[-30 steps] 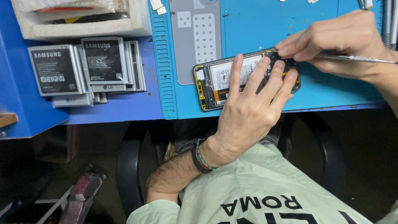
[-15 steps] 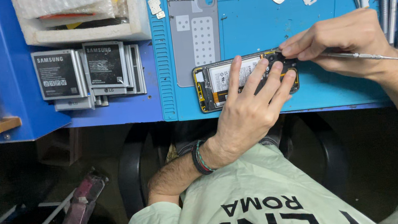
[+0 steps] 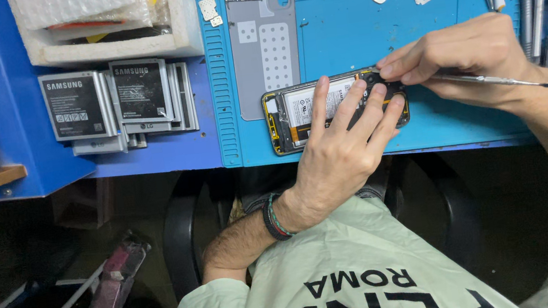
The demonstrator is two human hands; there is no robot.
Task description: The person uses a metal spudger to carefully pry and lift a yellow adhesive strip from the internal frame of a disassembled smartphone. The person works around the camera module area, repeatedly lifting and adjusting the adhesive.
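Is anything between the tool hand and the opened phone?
Nothing visible does. The right hand already has its fingertips on the opened phone at its camera end; the left hand lies over the phone beside it.

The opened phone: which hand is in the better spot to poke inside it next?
Probably the right hand: it holds the thin metal tool at the opened phone. The left hand lies flat on it.

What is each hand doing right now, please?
Left hand: open, fingers spread flat on the opened phone, pinning it to the blue mat.
Right hand: closed, holding a thin metal tool at the phone's end.
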